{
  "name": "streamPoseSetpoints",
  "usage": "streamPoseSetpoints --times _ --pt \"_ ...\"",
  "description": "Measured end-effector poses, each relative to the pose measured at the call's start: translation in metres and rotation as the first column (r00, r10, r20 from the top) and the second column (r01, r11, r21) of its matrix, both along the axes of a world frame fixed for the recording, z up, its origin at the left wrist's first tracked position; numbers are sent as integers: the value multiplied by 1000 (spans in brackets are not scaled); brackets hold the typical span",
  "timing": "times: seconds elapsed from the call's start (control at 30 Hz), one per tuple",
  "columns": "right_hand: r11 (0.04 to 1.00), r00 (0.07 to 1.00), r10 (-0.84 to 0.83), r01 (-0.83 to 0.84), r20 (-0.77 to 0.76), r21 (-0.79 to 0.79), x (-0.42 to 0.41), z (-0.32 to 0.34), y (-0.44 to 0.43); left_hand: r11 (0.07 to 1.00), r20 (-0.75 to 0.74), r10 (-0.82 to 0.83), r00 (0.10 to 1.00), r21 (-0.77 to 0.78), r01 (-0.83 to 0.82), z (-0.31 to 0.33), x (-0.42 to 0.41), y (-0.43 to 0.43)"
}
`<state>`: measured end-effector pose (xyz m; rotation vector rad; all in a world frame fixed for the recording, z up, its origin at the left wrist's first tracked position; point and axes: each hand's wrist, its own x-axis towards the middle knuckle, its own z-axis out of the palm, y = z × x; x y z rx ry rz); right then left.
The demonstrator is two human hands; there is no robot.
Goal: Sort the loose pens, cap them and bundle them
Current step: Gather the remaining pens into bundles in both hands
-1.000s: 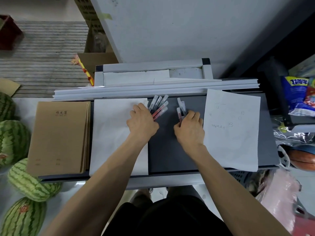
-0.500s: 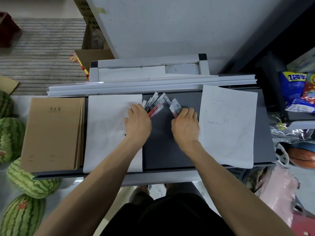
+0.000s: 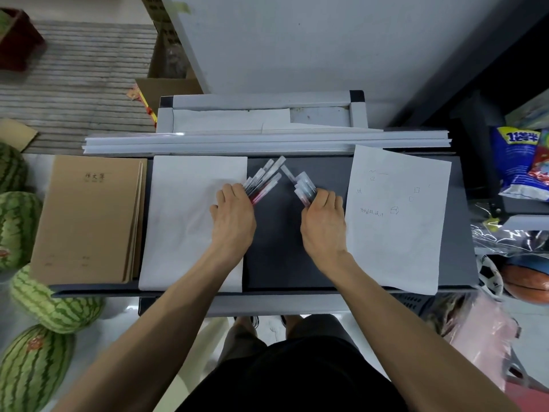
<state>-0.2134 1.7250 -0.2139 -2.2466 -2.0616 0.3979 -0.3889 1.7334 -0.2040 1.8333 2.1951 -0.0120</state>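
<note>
Clear pens [image 3: 264, 179] fill the curled left grip [image 3: 233, 215] and right grip [image 3: 322, 221].

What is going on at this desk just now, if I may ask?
A person is sorting pens on a dark desk. The left hand grips the larger group of pens, some of them red, at the edge of a blank white sheet. The right hand grips the smaller group of pens beside a written sheet. The two groups angle towards each other, far ends nearly meeting, and nothing binds them yet.
</note>
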Motion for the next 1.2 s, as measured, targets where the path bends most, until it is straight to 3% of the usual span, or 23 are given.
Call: streamPoseSetpoints --times 0.17,0.33,0.53,0.63,0.87,0.97,1.2 --pt "989 969 -10 47 -246 142 5 5 -1 989 294 75 953 96 -108 6 -4 -7" --pt "985 923 -82 132 -377 110 11 9 2 978 418 128 899 97 -184 3 -12 -14" --pt "956 696 -248 290 -674 -52 7 17 6 958 571 121 812 148 -246 -7 -20 -16" --pt "941 597 -265 330 -757 -70 5 19 9 931 607 110 787 214 -296 -7 -18 -14" --pt "912 394 -296 388 -870 -135 0 19 22 851 755 179 631 203 -485 -10 -6 -6" --pt "911 395 -292 392 -871 -127 4 20 29 846 779 157 607 211 -490 -11 -4 -3" --pt "890 457 -400 400 -795 -219 4 13 32 911 708 173 685 149 -385 -13 -9 -10"
